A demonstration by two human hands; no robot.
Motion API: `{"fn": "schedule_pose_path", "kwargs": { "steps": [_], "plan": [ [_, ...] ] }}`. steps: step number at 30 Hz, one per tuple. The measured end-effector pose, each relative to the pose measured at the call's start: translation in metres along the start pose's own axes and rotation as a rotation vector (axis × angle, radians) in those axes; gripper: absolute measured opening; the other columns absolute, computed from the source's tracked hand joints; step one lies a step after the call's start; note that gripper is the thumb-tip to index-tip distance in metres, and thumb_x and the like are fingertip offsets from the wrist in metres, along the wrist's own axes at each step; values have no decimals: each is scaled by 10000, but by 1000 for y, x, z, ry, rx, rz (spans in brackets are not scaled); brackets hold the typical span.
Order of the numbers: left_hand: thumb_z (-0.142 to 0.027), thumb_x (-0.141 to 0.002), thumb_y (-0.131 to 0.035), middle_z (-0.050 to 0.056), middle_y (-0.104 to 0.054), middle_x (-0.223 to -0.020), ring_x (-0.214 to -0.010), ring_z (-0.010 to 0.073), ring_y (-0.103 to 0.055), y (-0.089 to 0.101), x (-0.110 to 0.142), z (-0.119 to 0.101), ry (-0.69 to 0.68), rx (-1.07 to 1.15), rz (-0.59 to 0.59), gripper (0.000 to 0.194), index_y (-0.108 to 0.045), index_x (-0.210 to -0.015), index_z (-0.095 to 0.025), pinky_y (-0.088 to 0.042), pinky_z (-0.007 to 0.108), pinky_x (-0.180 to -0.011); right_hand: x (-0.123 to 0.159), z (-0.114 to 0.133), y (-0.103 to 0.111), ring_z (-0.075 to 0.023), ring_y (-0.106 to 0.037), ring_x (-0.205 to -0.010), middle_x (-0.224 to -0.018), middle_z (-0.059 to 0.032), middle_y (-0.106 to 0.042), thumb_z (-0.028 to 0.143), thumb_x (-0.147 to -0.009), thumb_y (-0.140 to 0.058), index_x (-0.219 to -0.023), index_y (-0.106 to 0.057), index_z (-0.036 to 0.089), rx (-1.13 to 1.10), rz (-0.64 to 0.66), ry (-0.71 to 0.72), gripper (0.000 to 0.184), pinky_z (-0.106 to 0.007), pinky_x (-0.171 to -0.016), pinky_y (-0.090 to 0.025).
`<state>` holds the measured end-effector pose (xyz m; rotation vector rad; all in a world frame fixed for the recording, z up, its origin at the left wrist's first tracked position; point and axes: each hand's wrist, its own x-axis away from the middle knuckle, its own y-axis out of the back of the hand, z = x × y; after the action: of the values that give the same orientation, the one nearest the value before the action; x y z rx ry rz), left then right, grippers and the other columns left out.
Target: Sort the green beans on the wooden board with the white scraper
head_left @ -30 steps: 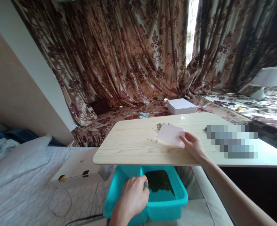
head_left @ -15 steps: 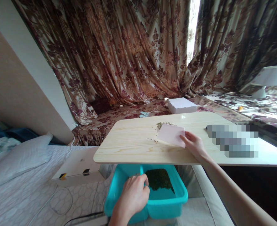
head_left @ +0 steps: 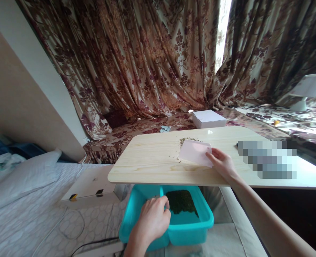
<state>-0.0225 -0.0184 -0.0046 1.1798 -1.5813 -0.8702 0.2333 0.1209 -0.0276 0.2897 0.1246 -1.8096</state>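
My right hand (head_left: pixel 223 163) pinches the right edge of a thin pale pinkish-white card (head_left: pixel 194 152), tilted over the wooden tabletop (head_left: pixel 144 153). Behind the card a small pile of dried greenish-brown bits (head_left: pixel 188 139) shows in part, and a few loose bits lie to its left. My left hand (head_left: pixel 153 218) is closed, fingers curled down, over the divider of a turquoise two-part bin (head_left: pixel 190 233). Its fingertips are hidden, so whatever they hold cannot be made out. Dark green crumbly material (head_left: pixel 181 201) covers part of the bin's right compartment.
A blurred-out object (head_left: pixel 267 159) lies at the right of the tabletop. Behind the table sits a white box (head_left: pixel 208 118). A larger white box (head_left: pixel 90 184) and a cable (head_left: pixel 93 242) are on the bed at left. A lamp (head_left: pixel 313 85) stands at far right.
The view has shifted slightly. Both hands keep nearly the same places, the right one still holding the card by its edge.
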Motion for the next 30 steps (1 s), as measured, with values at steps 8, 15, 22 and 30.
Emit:
{"fn": "schedule_pose_path", "kwargs": {
  "steps": [8, 15, 22, 30],
  "plan": [
    [-177, -802, -407, 33, -684, -1008, -983, 235, -592, 3, 1, -2, 2, -21, 17, 277, -628, -948, -258, -417, 302, -821, -2, -4, 0, -256, -699, -902, -910, -88, -763, 454, -705, -682, -915, -683, 185, -1, 33, 41, 341, -345, -746, -566],
    [-173, -790, -403, 25, -685, -1004, -995, 225, -592, 0, 1, -2, -3, -10, -5, 285, -629, -941, -261, -412, 295, -839, -4, -7, -1, -254, -703, -874, -894, -85, -763, 442, -682, -686, -905, -685, 188, 8, 62, 48, 338, -357, -762, -564],
    [-178, -785, -399, 32, -685, -987, -985, 234, -592, -2, 0, 0, 3, 9, -11, 279, -626, -921, -265, -420, 313, -831, -5, -6, 0, -257, -712, -850, -856, -80, -763, 409, -677, -676, -868, -682, 192, 27, 54, 37, 289, -354, -739, -570],
    [-169, -791, -400, 31, -677, -1019, -1008, 232, -586, -5, -1, 3, 26, 36, -15, 285, -629, -931, -268, -417, 324, -870, -10, -5, -1, -279, -713, -877, -878, -95, -768, 496, -676, -677, -863, -660, 209, 37, 43, 88, 343, -384, -764, -572]
  ]
}}
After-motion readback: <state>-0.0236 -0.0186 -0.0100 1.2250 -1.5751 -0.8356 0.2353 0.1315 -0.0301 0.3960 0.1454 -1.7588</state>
